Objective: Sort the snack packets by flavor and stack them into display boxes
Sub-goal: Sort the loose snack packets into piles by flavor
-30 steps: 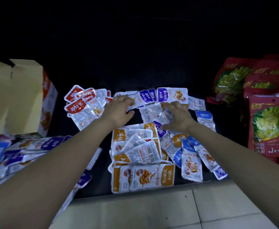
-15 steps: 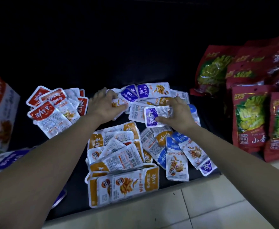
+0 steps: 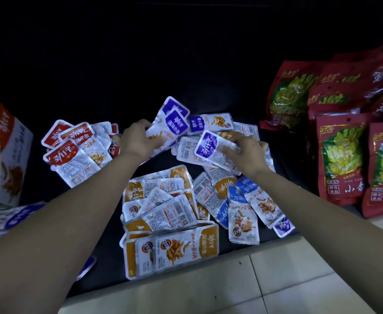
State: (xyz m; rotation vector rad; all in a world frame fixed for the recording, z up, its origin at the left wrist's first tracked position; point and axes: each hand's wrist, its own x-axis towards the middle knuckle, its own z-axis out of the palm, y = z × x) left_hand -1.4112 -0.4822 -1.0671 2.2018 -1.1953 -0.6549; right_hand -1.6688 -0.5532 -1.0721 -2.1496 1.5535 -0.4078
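Small silver snack packets lie in loose groups on a dark surface. My left hand (image 3: 138, 139) grips a small stack of purple packets (image 3: 173, 117), tilted up at the far middle. My right hand (image 3: 245, 152) pinches a single purple packet (image 3: 208, 147) just right of it. Red packets (image 3: 72, 152) sit at the far left. Orange packets (image 3: 170, 214) are piled in the near middle. Blue packets (image 3: 247, 205) lie to their right, under my right forearm.
An open cardboard display box (image 3: 7, 155) stands at the left edge, with more purple and blue packets (image 3: 4, 216) below it. Large red bags of green snacks (image 3: 340, 155) stand at the right. Pale floor tiles (image 3: 231, 286) run along the near edge.
My left hand has lifted a stack of purple packets up off the pile. My right hand has picked one purple packet and drawn it toward the left. The camera has turned slightly right.
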